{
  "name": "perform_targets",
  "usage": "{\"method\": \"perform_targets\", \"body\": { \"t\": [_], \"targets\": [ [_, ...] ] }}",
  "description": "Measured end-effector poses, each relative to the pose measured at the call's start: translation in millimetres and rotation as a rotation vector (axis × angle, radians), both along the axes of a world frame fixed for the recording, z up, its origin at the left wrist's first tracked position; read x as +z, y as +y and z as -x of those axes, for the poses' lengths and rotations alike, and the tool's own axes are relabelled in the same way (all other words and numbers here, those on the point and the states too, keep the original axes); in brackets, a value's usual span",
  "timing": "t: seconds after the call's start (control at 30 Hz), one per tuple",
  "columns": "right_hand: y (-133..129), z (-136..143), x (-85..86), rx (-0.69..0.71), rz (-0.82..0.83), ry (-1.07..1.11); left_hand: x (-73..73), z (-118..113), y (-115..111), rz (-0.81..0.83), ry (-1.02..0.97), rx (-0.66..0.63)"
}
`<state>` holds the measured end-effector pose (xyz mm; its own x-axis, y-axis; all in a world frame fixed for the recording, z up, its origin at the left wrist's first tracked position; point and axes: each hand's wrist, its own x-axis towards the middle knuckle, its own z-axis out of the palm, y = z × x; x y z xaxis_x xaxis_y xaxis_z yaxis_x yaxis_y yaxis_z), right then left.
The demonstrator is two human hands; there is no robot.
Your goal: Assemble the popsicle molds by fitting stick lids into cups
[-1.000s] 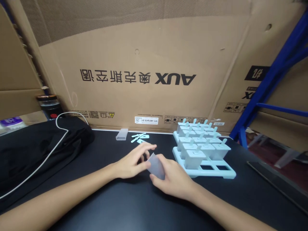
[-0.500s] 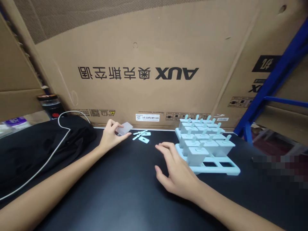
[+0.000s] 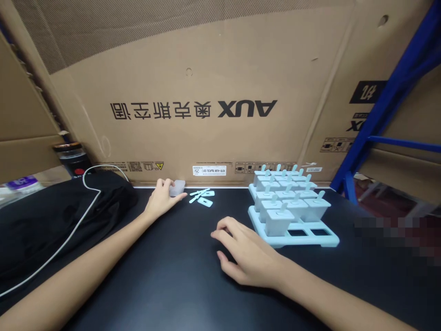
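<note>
Two slots [image 3: 309, 232] unfilled in the blue stand [image 3: 296, 242], right of the right hand [image 3: 248, 257] (fingers spread, holding nothing); lidded molds [image 3: 277, 224] already seated behind and beside. Left hand [image 3: 161, 198] at translucent mold [image 3: 178, 187], can't tell if pinching; loose stick lids [image 3: 206, 202] just right, unattached.

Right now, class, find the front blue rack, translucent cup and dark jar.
Front blue rack [image 3: 300, 241], head view: near rim
Translucent cup [image 3: 178, 188], head view: exposed surface
Dark jar [image 3: 73, 162], head view: black body
</note>
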<state>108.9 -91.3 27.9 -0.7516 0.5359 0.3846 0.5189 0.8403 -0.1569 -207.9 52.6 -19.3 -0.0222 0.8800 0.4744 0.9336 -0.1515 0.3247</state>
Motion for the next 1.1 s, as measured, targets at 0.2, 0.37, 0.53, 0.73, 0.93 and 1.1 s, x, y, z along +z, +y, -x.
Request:
{"method": "perform_targets", "body": {
  "t": [0.2, 0.37, 0.53, 0.73, 0.93, 1.1],
  "targets": [
    [1, -1, 5.6, 0.049, -0.153, -0.019, 0.7, -3, -3, 0.036, 0.018, -0.006],
    [4, -23, 24.7, -0.046, -0.452, 0.088, 2.0, -4, -5, 0.045, 0.074, -0.003],
    [3, -68, 14.8, -0.424, -0.630, 0.163, -0.3, -1, -2, 0.057, 0.118, -0.014],
    [-2, -109, -22.2, -0.796, -0.639, -0.128, 0.3, 0, -3, 0.081, 0.147, -0.001],
    [5, -107, -35.1, -0.917, -0.576, -0.225, 3.8, -4, -9, 0.071, 0.173, 0.002],
    [8, -97, -32.8, -0.933, -0.562, -0.181, 4.4, -5, -10, 0.062, 0.190, 0.002]
  ]
}}
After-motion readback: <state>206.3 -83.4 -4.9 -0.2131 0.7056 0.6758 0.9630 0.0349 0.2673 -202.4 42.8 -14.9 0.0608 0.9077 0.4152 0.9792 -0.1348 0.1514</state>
